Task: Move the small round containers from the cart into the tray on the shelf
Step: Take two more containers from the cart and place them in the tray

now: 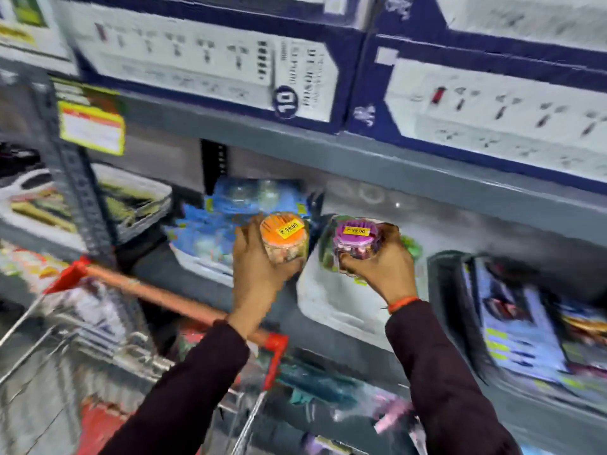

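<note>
My left hand [254, 267] grips a small round container with an orange lid [285, 238] and a yellow price sticker. My right hand [381, 267] grips a small round container with a purple lid [356, 239], also stickered. Both are held up in front of the grey shelf, over a white tray [331, 300] that stands on it. The purple one hangs just above the tray's near left part; green items show inside the tray behind my right hand. The wire cart [98, 339] with its orange handle is at lower left.
A second white tray [197, 261] with blue packets sits to the left of the first. Boxed power strips [210, 57] fill the shelf above. A dark tray of packaged goods [512, 320] stands to the right. A yellow price tag [93, 128] hangs on the left upright.
</note>
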`<state>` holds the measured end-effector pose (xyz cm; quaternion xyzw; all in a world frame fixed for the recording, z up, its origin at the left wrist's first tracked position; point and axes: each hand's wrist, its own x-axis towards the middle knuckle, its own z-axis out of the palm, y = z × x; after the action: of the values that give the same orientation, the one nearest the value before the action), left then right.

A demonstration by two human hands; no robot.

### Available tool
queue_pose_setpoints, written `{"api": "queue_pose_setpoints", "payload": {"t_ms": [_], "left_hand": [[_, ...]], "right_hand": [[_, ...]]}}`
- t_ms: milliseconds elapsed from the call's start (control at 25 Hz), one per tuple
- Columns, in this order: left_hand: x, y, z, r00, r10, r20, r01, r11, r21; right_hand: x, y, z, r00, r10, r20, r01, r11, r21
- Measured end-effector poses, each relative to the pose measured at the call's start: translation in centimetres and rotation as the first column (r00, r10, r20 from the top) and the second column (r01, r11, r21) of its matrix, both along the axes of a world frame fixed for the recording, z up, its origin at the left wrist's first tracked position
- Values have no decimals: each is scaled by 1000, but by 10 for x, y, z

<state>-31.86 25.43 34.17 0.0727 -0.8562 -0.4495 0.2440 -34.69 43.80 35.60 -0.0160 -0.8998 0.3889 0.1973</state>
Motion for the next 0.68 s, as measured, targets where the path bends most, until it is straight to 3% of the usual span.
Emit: {"api": "queue_pose_setpoints", "payload": {"t_ms": [120,200,360,400,520,680], "left_hand": [[-30,54,-14,985,-152,85,159,984,-81],[-47,78,-27,969,-189,157,217,958,-186],[-73,101,-59,920,-226,321,321,905,-281],[-77,103,-66,905,-210,371,337,886,-319],[-88,102,-78,881,-147,450,369,810,-456],[-91,102,-88,904,-95,417,330,774,-541]], "right_hand": [[-6,57,-22,988,-131,77,139,984,-112],[-11,83,-39,966,-200,164,218,971,-101],[-28,102,-54,936,-80,342,184,942,-282],[-34,103,-56,936,-55,348,152,954,-258],[-48,102,-71,927,-221,302,188,973,133],[-59,107,-95,898,-283,336,154,919,363]]}}
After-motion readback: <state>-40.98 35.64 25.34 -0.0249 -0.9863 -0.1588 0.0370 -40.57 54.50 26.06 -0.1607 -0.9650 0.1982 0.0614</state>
